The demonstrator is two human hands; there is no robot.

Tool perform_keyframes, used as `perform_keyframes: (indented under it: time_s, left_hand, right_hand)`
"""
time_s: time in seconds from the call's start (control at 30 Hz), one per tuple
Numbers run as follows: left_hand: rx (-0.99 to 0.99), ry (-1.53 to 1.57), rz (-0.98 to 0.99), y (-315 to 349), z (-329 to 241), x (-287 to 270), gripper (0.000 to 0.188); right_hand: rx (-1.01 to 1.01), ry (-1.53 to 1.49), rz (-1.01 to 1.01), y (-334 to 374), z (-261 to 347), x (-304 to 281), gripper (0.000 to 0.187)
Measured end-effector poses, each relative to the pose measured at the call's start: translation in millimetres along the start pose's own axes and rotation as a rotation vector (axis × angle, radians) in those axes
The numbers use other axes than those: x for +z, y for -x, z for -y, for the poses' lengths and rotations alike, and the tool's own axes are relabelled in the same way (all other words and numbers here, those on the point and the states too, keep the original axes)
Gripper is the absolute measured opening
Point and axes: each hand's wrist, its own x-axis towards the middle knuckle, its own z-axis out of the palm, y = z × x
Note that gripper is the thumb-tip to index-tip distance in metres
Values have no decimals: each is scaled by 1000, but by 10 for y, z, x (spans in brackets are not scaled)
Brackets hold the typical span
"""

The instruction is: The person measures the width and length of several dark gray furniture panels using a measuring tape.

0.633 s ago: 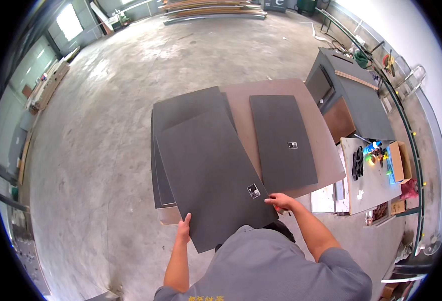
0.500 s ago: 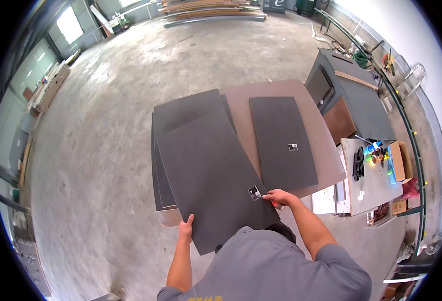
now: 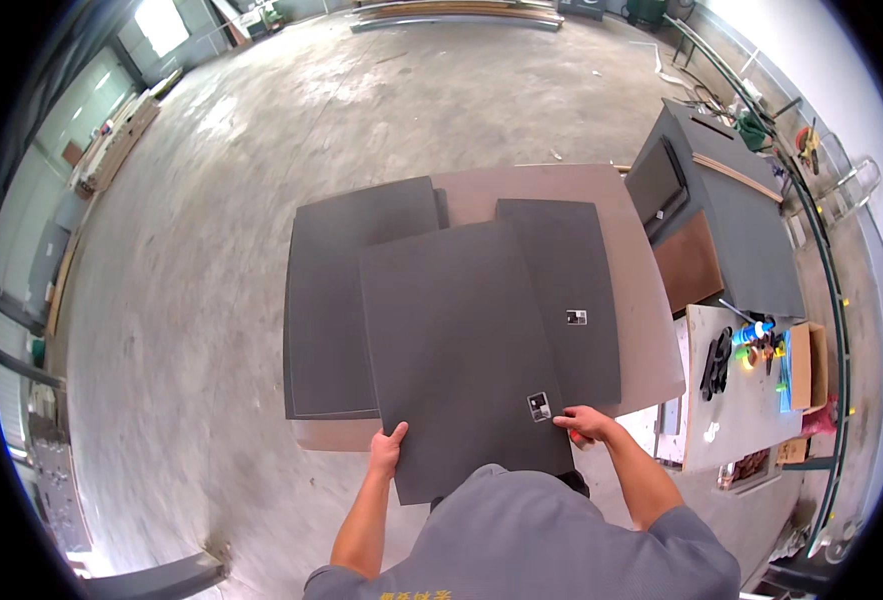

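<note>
Between my hands is a large dark grey panel (image 3: 461, 350) with a small black-and-white label near its right edge. My left hand (image 3: 387, 450) grips its left edge, thumb on top. On the opposite edge, beside the label, my right hand (image 3: 586, 424) is closed on the panel; a bit of red shows at those fingers, too small to name. The panel's far part overlaps a stack of dark grey panels (image 3: 329, 300) on the left. It also covers part of another labelled dark panel (image 3: 566, 250) on the right. All these lie over a brownish board (image 3: 646, 340).
At the right stands a side table (image 3: 736, 410) with a blue bottle (image 3: 754, 332), black straps (image 3: 716, 362) and an open cardboard box (image 3: 807, 365). Beyond it are a large grey cabinet-like piece (image 3: 741, 220) and a brown board (image 3: 688, 262). Stacked boards (image 3: 456, 15) lie far back.
The held panel has swung to the right, straightened, and now overlaps the right-hand panel. More of the left stack is uncovered. Both hands have kept their grip and shifted slightly right.
</note>
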Motion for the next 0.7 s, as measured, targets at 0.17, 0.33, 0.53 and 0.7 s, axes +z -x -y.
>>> perform_keyframes:
  time_s: [0.17,0.33,0.53,0.7]
  left_hand:
    - [41,-155,-2,65,-73,1077,55]
    - [17,-204,92,18,-126,1923,58]
    - [-3,-255,132,-97,-62,2422,56]
    - [-72,-216,118,-284,-86,2652,55]
  right_hand:
    - [-24,-101,-133,182,-832,-635,39]
    - [43,-249,-189,446,-1546,-1075,40]
    - [69,-281,-204,627,-1602,-1468,42]
    - [83,-208,-200,593,-1307,-1832,45]
